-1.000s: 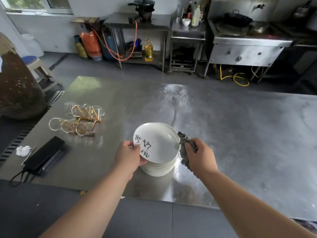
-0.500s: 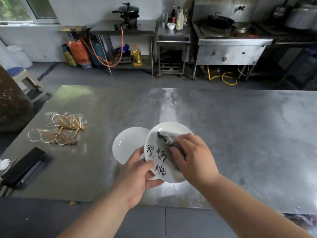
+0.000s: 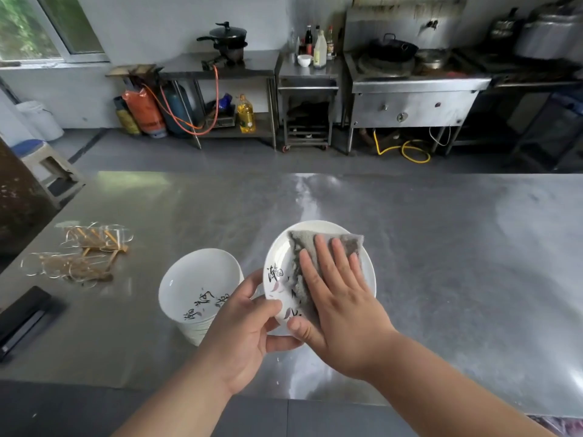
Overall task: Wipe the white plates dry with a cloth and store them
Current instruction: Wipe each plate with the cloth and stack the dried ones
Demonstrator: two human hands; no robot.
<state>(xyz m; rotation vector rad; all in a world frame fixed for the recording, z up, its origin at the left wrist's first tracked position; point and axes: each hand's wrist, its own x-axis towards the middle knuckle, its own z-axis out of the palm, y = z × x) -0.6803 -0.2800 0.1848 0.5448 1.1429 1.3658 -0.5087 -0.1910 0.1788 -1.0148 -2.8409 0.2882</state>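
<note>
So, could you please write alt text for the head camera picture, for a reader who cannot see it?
A right hand presses a grey cloth flat onto a white plate, which the left hand grips by its rim above a steel table. A stack of plates stands on the table to its left.

Held plate [image 3: 277, 263]: white, black brush characters, small pink-grey leaf marks. Stacked plates [image 3: 192, 279]: white, same black characters. Cloth [image 3: 303, 244]: grey, mottled. Table [image 3: 441, 247]: dull silver-grey, streaked. Gas cylinder [image 3: 143, 111]: orange. Floor hose [image 3: 403, 149]: yellow. Flat case [image 3: 22, 316]: black.
</note>
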